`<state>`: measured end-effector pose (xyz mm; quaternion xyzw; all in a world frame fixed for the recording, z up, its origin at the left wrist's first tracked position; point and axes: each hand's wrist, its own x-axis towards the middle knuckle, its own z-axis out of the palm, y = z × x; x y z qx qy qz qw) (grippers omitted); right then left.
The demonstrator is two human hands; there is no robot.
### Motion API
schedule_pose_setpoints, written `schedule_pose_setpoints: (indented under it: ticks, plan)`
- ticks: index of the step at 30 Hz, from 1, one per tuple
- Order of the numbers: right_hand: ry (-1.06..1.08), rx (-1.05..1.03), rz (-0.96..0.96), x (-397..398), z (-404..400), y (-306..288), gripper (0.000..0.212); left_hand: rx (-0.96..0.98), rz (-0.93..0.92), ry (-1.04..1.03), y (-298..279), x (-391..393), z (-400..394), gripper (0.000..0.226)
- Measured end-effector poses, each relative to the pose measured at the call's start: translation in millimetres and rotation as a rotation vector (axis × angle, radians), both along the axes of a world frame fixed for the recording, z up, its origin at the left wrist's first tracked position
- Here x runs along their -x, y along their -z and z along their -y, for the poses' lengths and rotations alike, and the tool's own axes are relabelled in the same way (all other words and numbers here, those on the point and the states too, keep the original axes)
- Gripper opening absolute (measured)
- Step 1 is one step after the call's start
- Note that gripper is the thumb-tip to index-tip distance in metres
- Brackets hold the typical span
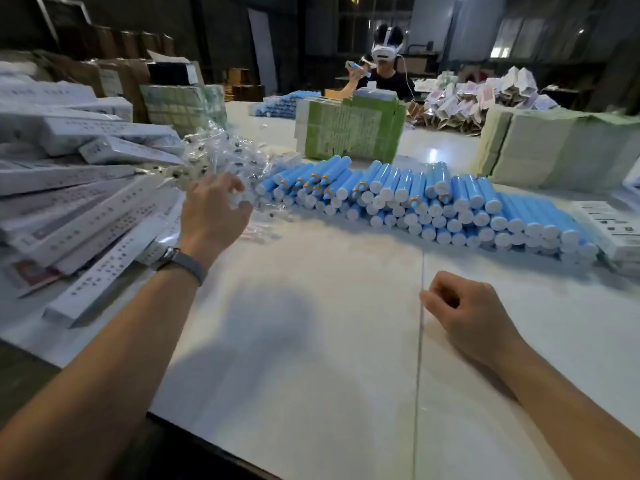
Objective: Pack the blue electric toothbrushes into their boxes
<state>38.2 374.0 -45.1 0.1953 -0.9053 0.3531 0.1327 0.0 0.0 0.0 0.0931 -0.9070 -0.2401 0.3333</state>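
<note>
A long stack of blue electric toothbrush handles (429, 202) with white end caps lies across the middle of the white table (311, 341). Long white boxes (90, 216) are piled at the left. Between them sits a heap of small clear plastic packets (221, 154). My left hand (214, 209) reaches into the near edge of that heap, and its curled fingers pinch a clear packet. My right hand (464, 306) rests on the bare table in front of me, fingers loosely curled, holding nothing.
Green-wrapped bundles (349, 129) stand behind the toothbrushes, pale bundles (554, 150) at the right. A flat printed box (609, 230) lies at the right end of the stack. A person wearing a headset (381, 74) works at the far side. Cardboard cartons line the back left.
</note>
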Motion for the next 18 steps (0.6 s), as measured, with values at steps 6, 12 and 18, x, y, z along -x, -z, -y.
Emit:
schedule_pose_setpoints:
  ticks: [6,12,18]
  plan:
    - [-0.067,-0.082,-0.009,0.4,-1.5,2.4,0.030,0.166,0.180,-0.326,11.4,-14.3,43.0,0.042]
    - [-0.093,-0.107,-0.022,2.3,0.7,2.1,0.029,0.194,0.246,-0.302,18.0,-15.6,44.8,0.048]
    - [-0.108,-0.126,-0.013,4.1,0.9,3.8,0.029,0.306,0.368,-0.385,18.7,-19.4,47.5,0.060]
